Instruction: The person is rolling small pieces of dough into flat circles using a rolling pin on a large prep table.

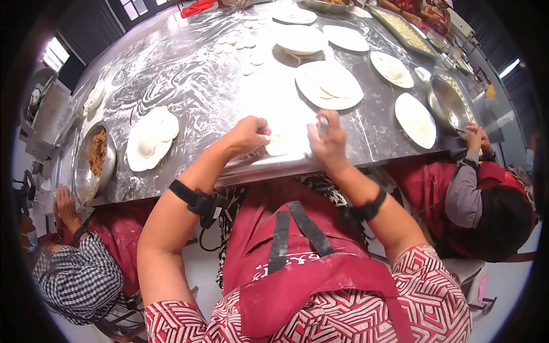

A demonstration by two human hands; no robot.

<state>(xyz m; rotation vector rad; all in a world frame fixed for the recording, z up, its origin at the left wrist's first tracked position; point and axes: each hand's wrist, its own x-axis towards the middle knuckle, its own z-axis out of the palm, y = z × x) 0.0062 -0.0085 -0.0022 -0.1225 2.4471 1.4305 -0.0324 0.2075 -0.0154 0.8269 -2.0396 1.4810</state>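
Note:
My left hand (247, 136) pinches the edge of a small flat dough disc (278, 144) that lies on the floured steel table (189, 86) near its front edge. My right hand (327, 146) is just right of the disc, curled over a thin rolling pin (323, 121) whose end pokes out above my fingers. The pin's far part is hidden by my hand. Both wrists carry black straps, and I wear a red apron.
White plates (329, 84) with rolled wrappers stand ahead, another plate (150, 140) to the left. A metal bowl of brown filling (97, 154) sits far left by a seated person (80, 268). Another person (486, 206) works at right beside a steel bowl (449, 103). Small dough pieces (240, 46) lie farther back.

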